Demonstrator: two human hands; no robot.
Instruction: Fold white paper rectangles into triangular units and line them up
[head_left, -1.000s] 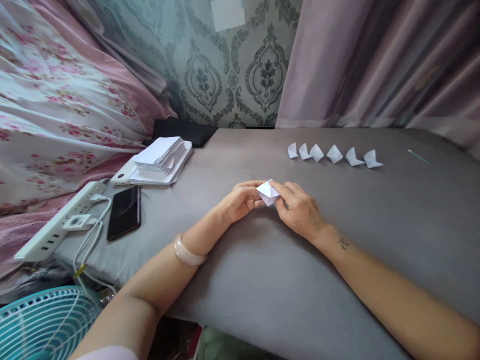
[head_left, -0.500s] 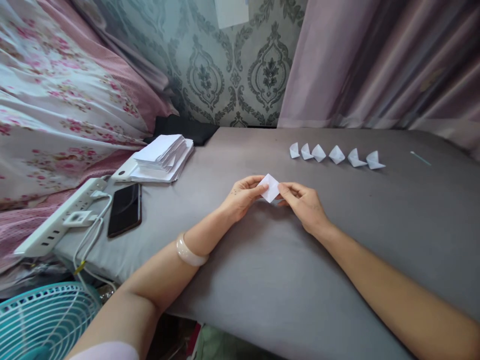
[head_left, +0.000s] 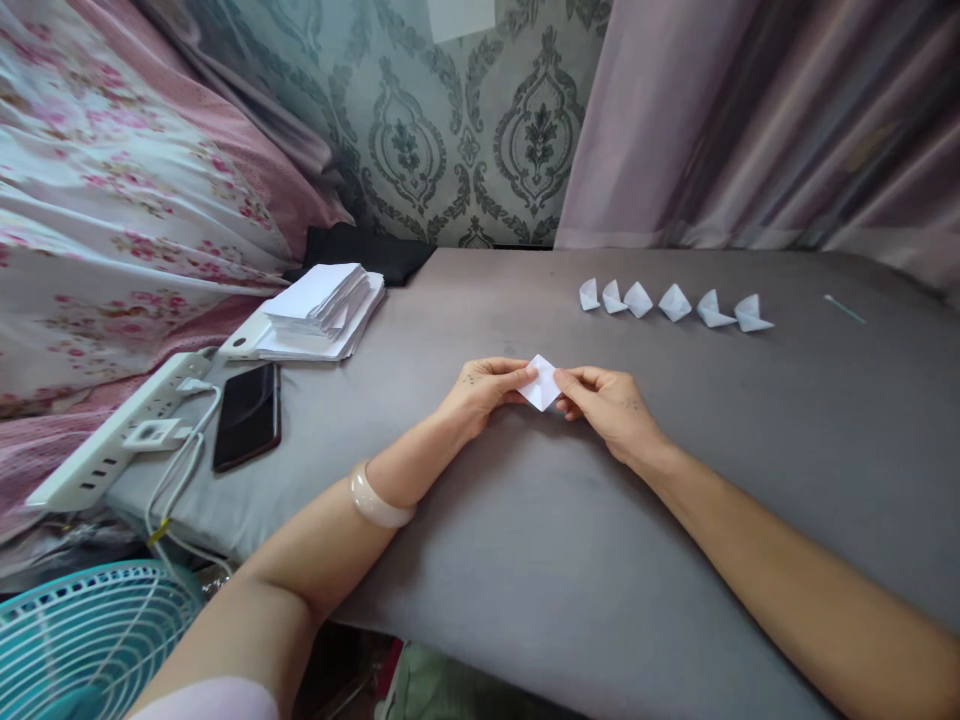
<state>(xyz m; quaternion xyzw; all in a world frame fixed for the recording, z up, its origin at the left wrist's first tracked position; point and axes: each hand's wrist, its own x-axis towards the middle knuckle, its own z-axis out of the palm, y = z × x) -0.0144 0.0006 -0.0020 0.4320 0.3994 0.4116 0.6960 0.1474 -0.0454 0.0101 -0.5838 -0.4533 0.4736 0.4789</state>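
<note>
Between my hands, above the grey cloth-covered surface (head_left: 525,530), is a small folded piece of white paper (head_left: 540,385), turned like a diamond. My left hand (head_left: 487,388) pinches its left corner, the thumb lying on the front face. At the right corner, my right hand (head_left: 606,402) grips the paper between thumb and fingers. Some fingertips are hidden behind the paper. Farther back to the right stands a row of several folded paper boats (head_left: 675,303). A light bangle (head_left: 379,498) circles my left wrist.
At the back left lies a stack of white paper (head_left: 322,310). Nearer are a black phone (head_left: 247,417) and a white power strip (head_left: 124,440) with plugged-in cables. A teal fan (head_left: 97,640) stands at the lower left. A thin stick (head_left: 845,309) rests far right.
Both hands stay on the paper at nearly the same spot. My right fingers have curled in slightly behind it, and the camera view has shifted a little.
</note>
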